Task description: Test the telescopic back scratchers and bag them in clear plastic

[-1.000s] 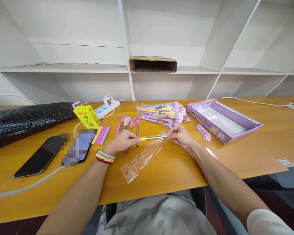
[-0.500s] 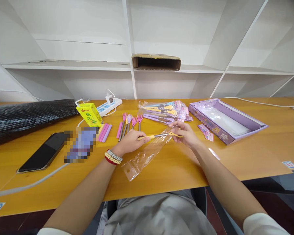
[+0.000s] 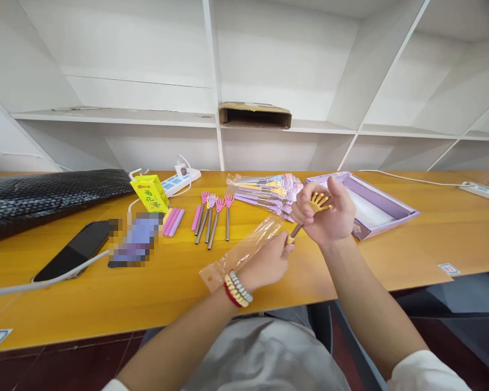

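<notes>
A yellow back scratcher [image 3: 318, 202] with a metal shaft slants up to the right. My left hand [image 3: 268, 260] is closed round its yellow handle, above the front of the table. The claw end lies in front of the palm of my right hand [image 3: 333, 225], which is open with thumb and fingers apart. Whether the palm touches the claw I cannot tell. Under and behind my left hand lies a clear plastic sleeve [image 3: 240, 251]. Several back-scratcher heads on metal shafts [image 3: 215, 220] lie to its left, beside pink and purple handle tubes [image 3: 174, 221].
Packaged back scratchers [image 3: 264, 190] are piled at the back, near a purple box [image 3: 391, 220]. On the left are a yellow drink carton [image 3: 150, 193], a black phone [image 3: 75, 250], a power strip [image 3: 181, 182] and a white cable [image 3: 71, 270]. A cardboard box [image 3: 255, 115] sits on the shelf.
Both hands have turned the back scratcher so its claw points up and right. My right hand has opened from its pinch on the claw and risen; my left hand has moved right.
</notes>
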`<action>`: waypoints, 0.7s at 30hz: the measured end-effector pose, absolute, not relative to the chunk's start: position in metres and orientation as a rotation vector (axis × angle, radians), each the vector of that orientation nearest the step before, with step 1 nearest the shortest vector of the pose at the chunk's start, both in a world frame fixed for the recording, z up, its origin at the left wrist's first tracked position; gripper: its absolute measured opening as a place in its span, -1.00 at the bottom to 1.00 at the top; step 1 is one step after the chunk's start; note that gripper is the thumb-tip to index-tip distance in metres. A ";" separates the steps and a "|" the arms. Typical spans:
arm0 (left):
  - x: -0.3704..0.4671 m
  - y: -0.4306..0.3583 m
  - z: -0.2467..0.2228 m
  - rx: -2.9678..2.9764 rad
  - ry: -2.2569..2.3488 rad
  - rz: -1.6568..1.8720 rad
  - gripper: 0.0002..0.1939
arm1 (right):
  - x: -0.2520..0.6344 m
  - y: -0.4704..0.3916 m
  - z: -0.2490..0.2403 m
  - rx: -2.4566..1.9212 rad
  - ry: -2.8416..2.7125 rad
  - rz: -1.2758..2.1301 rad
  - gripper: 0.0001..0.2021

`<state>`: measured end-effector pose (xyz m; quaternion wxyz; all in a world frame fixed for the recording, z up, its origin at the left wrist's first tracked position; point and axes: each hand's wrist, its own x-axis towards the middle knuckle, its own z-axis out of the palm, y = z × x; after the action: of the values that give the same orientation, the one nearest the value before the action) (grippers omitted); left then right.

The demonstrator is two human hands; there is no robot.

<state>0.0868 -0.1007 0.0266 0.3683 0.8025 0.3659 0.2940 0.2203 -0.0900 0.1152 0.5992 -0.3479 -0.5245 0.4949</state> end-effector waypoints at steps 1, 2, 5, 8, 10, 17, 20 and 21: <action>0.095 -0.103 0.019 1.992 0.925 0.804 -0.85 | 0.218 -0.092 0.116 -0.789 -1.232 1.195 -0.49; 0.101 -0.104 0.013 1.928 0.941 0.843 -0.87 | 0.217 -0.094 0.116 -0.762 -1.241 1.237 -0.51; 0.113 -0.106 -0.002 1.791 1.033 0.919 -0.86 | 0.212 -0.094 0.111 -0.663 -1.234 1.331 -0.58; 0.117 -0.105 -0.007 1.720 1.109 0.964 -0.77 | 0.208 -0.093 0.105 -0.583 -1.236 1.377 -0.61; 0.118 -0.102 -0.007 1.685 1.100 0.974 -0.72 | 0.205 -0.092 0.103 -0.566 -1.250 1.396 -0.61; 0.119 -0.096 -0.008 1.606 1.220 0.987 -0.70 | 0.204 -0.082 0.100 -0.543 -1.204 1.468 -0.63; 0.118 -0.096 -0.009 1.585 1.257 1.020 -0.71 | 0.202 -0.083 0.099 -0.496 -1.182 1.492 -0.68; 0.118 -0.096 -0.009 1.572 1.245 1.043 -0.71 | 0.200 -0.083 0.099 -0.483 -1.184 1.498 -0.69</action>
<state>0.1175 -0.0962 -0.0089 0.4265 0.6290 0.4983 0.4173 0.2003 -0.0833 0.0990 0.5528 -0.2045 -0.5009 0.6338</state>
